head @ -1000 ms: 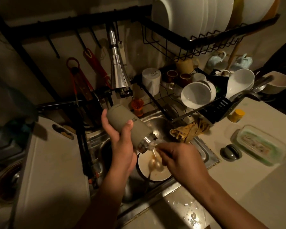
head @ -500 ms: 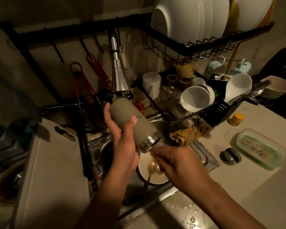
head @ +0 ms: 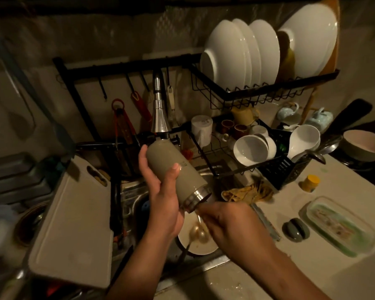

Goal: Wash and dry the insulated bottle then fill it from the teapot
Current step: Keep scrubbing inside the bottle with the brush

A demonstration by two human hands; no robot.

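The grey-beige insulated bottle (head: 173,169) with a steel neck is tilted over the sink, mouth pointing down to the right. My left hand (head: 162,204) grips its body from below, thumb across the front. The bottle's base sits just under the faucet head (head: 160,120). My right hand (head: 230,224) is at the bottle's mouth with curled fingers; what they hold or touch is hidden. Two pale blue teapots (head: 287,111) (head: 319,118) stand at the back right behind the rack.
In the sink (head: 134,202) lies a plate with spoons (head: 198,237). A cutting board (head: 74,219) leans at the left. A dish rack (head: 268,161) holds white bowls, and plates stand above. On the counter are a rag (head: 247,192), a yellow-capped jar (head: 311,182), a lidded container (head: 338,226) and a grey lid (head: 296,229).
The bottle has risen a little toward the faucet head in my left hand. My right hand has stayed at its mouth. The view has shifted downward.
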